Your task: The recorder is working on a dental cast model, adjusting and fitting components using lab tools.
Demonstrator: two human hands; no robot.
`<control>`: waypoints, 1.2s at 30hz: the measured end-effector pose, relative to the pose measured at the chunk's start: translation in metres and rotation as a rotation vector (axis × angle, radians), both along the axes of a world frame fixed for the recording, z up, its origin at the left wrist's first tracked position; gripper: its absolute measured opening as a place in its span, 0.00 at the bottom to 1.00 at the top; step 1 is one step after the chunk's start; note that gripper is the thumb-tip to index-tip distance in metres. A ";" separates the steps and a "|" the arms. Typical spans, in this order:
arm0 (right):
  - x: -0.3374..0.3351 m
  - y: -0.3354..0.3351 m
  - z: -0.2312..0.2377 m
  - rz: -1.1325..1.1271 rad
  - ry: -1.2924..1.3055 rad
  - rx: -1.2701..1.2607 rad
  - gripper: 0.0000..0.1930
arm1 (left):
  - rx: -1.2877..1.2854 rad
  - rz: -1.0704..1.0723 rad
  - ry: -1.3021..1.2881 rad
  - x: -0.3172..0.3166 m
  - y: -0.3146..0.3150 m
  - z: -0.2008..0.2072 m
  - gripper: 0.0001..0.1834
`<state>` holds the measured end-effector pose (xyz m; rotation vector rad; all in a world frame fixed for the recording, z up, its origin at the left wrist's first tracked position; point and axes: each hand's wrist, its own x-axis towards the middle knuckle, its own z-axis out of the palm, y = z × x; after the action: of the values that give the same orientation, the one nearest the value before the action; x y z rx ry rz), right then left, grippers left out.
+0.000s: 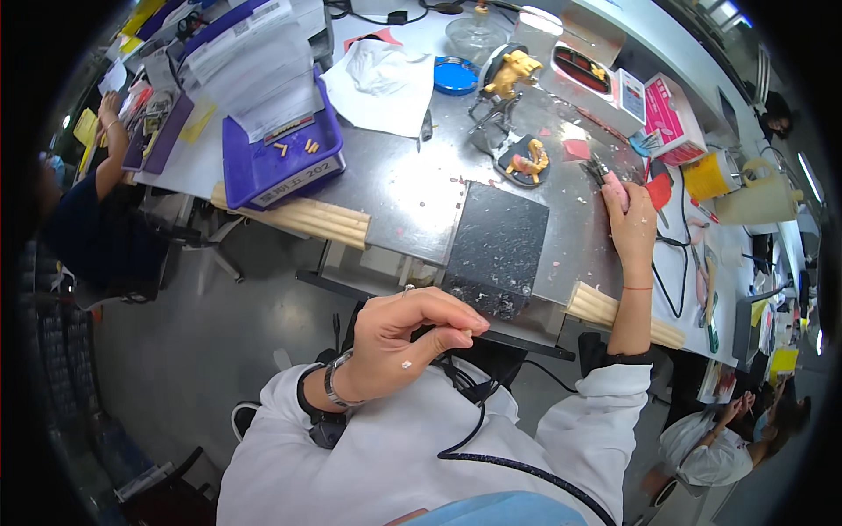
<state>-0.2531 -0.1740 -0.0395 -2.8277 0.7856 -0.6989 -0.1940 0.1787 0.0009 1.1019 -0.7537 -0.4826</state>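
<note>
In front of my chest, my left hand is closed, thumb and forefinger pinched together. A small pale piece just shows between the fingertips; its shape is mostly hidden. Over at the right side of the metal worktop, my right hand has its fingers round a pink-handled tool, whose thin metal end points away to the left. Left of that hand lies a dental cast with pink wax on a dark base. Behind it, a yellow dental cast sits on a metal articulator.
A dark speckled block stands at the bench's front edge. On the left, a purple tray holds papers and several small tan pieces. A white cloth, a blue round dish and a pink box lie farther back. Two people sit nearby.
</note>
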 end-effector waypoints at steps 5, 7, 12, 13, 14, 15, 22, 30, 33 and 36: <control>0.001 0.024 0.016 -0.003 -0.285 0.126 0.17 | 0.041 0.031 -0.133 0.003 0.001 0.000 0.02; -0.013 0.059 0.047 -0.084 -0.379 0.310 0.15 | 0.074 0.041 -0.175 0.003 0.001 -0.003 0.02; -0.066 0.139 0.097 0.340 -0.168 0.565 0.11 | 0.098 0.074 -0.215 0.002 -0.007 -0.010 0.06; -0.067 0.155 0.099 0.461 -0.131 0.583 0.13 | 0.098 0.086 -0.235 0.001 -0.008 -0.011 0.06; -0.066 0.166 0.094 0.519 -0.141 0.598 0.16 | 0.094 0.093 -0.256 0.001 -0.011 -0.011 0.06; -0.065 0.176 0.087 0.581 -0.150 0.614 0.19 | 0.091 0.104 -0.278 0.001 -0.013 -0.011 0.07; -0.065 0.203 0.059 0.608 -0.324 0.691 0.25 | 0.056 0.129 -0.354 -0.002 -0.023 -0.007 0.08; -0.066 0.213 0.048 0.636 -0.493 0.654 0.24 | 0.027 0.094 -0.272 -0.007 -0.017 -0.007 0.07; -0.063 0.211 0.048 0.647 -0.521 0.585 0.21 | 0.018 0.127 -0.194 -0.010 -0.018 -0.011 0.09; -0.062 0.204 0.051 0.620 -0.529 0.594 0.15 | 0.016 0.059 -0.247 -0.007 -0.017 -0.012 0.07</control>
<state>-0.3151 0.0304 0.0110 -2.0219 -0.0008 -0.8559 -0.2007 0.1619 -0.0109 1.2087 -0.9315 -0.3057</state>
